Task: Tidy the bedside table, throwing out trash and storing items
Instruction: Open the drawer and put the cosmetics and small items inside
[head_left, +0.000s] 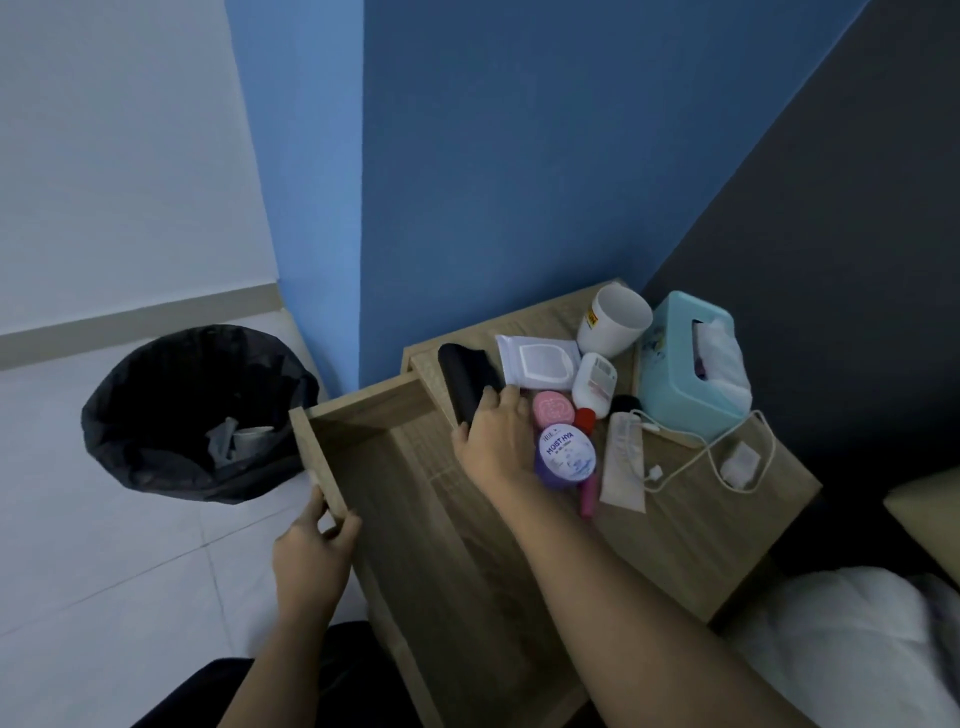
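Observation:
A wooden bedside table (727, 525) stands in the corner with its top drawer (395, 499) pulled out. My left hand (311, 551) grips the drawer's front panel. My right hand (493, 436) reaches over the tabletop and closes on a black case (462, 379) at the table's left edge. Beside that hand lie a purple jar (566, 452), a pink round tin (553, 408), a white wipes packet (537, 361), a white bottle (595, 382), a white tube (623, 462) and a white charger with its cable (737, 460).
A white cup (613, 319) and a teal tissue box (685, 364) stand at the back of the table. A bin lined with a black bag (192, 410) sits on the floor to the left, with some trash inside. White bedding (857, 649) lies at the lower right.

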